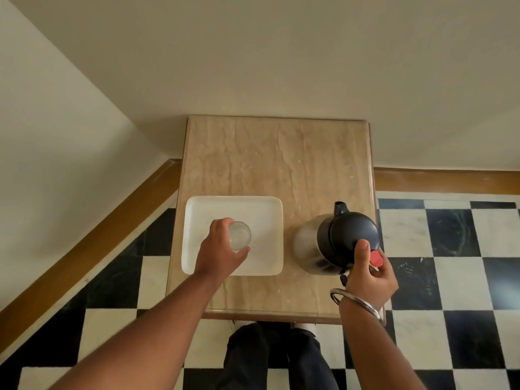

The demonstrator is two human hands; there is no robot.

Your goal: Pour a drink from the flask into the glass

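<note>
A clear glass (240,235) stands upright on a white square tray (253,209) at the left of a small marble table. My left hand (218,253) wraps around the glass from its left side. A steel flask (332,243) with a black lid, a spout pointing away and a red button stands upright on the table at the right. My right hand (370,273) grips the flask's handle, thumb resting on the lid beside the red button. No liquid can be seen in the glass.
The beige marble table (281,159) stands against a white wall, with bare surface behind the tray and flask. A black-and-white checkered floor (450,249) surrounds it. My legs in dark trousers (275,358) show below the table's near edge. A metal bangle (357,302) circles my right wrist.
</note>
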